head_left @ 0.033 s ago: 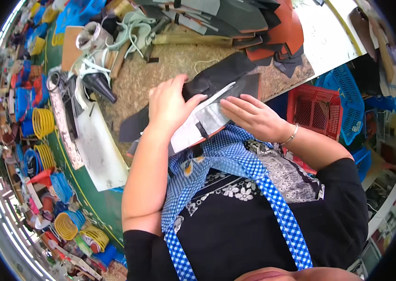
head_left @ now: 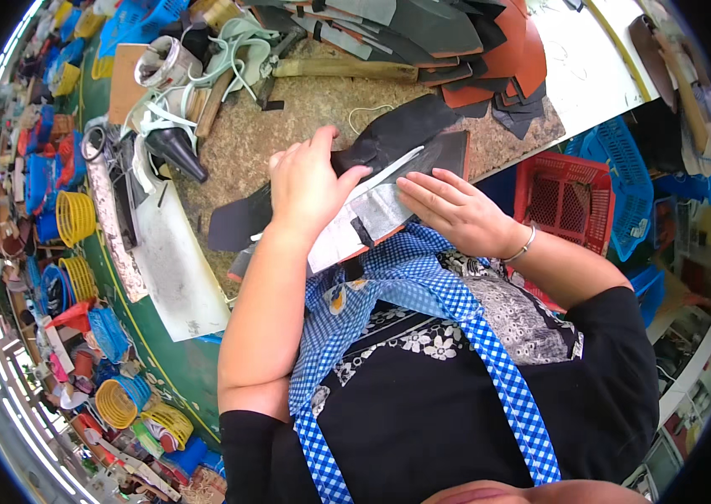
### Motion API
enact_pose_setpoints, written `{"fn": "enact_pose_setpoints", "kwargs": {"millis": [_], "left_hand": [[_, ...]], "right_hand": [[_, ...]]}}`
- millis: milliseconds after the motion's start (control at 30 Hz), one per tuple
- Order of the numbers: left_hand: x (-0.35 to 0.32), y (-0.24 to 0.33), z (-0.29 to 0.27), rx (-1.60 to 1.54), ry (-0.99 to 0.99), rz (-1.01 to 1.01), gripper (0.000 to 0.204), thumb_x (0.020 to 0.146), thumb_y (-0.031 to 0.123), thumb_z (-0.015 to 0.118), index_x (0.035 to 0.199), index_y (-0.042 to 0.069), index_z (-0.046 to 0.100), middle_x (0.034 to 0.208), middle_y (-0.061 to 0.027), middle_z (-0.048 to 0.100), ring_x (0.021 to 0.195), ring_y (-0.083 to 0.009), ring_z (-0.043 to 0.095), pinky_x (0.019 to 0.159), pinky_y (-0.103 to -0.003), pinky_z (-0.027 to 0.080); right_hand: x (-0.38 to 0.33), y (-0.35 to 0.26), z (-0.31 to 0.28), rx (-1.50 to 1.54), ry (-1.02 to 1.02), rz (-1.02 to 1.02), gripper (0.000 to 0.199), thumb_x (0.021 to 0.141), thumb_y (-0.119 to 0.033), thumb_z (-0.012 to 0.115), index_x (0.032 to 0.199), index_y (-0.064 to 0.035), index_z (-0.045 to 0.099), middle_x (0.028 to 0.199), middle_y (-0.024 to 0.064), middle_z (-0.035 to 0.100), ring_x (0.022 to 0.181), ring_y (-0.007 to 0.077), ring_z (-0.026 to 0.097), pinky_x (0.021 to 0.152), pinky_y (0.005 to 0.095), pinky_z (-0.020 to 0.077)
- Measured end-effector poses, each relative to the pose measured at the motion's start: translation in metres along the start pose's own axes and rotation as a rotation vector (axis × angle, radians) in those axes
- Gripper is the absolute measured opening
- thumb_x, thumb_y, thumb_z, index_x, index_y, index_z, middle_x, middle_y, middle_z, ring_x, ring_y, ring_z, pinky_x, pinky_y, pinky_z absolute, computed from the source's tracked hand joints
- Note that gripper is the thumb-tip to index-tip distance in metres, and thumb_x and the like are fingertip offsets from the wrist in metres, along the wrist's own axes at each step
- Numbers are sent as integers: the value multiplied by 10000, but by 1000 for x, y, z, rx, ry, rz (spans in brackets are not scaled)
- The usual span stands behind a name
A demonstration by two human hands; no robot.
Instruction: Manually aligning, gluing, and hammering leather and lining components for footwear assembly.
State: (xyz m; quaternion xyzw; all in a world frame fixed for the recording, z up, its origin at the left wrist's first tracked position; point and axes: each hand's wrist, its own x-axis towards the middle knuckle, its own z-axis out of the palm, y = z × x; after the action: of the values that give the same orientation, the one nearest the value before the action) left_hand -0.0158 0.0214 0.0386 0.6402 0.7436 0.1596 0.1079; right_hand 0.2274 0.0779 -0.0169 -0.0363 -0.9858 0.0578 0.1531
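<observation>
Your left hand [head_left: 305, 181], thumb spread from fingers, spans the black panel [head_left: 410, 124] slanting away rightward, while your right, flat-fingered hand [head_left: 466, 217] meets the silver-grey backing [head_left: 379, 208] nearer you.

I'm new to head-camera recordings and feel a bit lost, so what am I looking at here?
There is no machine: a person works with two bare hands. The picture looks down from a wide fisheye camera on their head, so straight edges bend near its rim.

The left hand lies over a dark, layered piece with a silvery panel; any grip underneath is hidden. The right hand lies flat against the same piece, fingers together.

Beyond, on a brown board, are a wooden strip and stacked dark and orange pieces. A red crate stands to the person's right.
</observation>
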Motion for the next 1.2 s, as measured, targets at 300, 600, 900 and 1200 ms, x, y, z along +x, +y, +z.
{"fn": "enact_pose_setpoints", "kwargs": {"millis": [300, 600, 900, 1200], "left_hand": [[-5, 7, -4, -30, -4, 145, 245, 724, 250, 789, 863, 73, 693, 902, -81, 638, 894, -294, 613, 800, -439, 459], [-20, 43, 19, 74, 67, 70, 223, 752, 174, 755, 845, 62, 585, 926, -81, 674, 920, -273, 636, 781, -423, 455], [-55, 47, 46, 172, 49, 485, 119, 792, 103, 577, 856, 4, 558, 1272, -264, 576, 1167, -376, 572, 930, -450, 476], [-44, 48, 48, 144, -65, 502, 144, 801, 88, 547, 861, -39, 577, 1373, -273, 495, 1300, -365, 473, 1084, -457, 364]], "right_hand": [[9, -9, 5, 69, 41, 220, 460, 792, -150, 618, 1189, 78, 580, 1390, 236, 475, 1319, 366, 440, 1048, 428, 412], [6, -3, 0, -26, 38, 205, 482, 791, -238, 640, 1207, -1, 588, 1408, 162, 497, 1337, 309, 444, 1030, 455, 395], [-3, 63, -22, 837, 308, 661, 288, 810, -165, 757, 951, 56, 638, 886, 100, 593, 745, 161, 590, 716, 310, 497], [6, 45, -14, 365, 301, 628, 245, 755, -69, 756, 895, 7, 571, 902, 131, 560, 767, 320, 593, 684, 368, 507]]}}
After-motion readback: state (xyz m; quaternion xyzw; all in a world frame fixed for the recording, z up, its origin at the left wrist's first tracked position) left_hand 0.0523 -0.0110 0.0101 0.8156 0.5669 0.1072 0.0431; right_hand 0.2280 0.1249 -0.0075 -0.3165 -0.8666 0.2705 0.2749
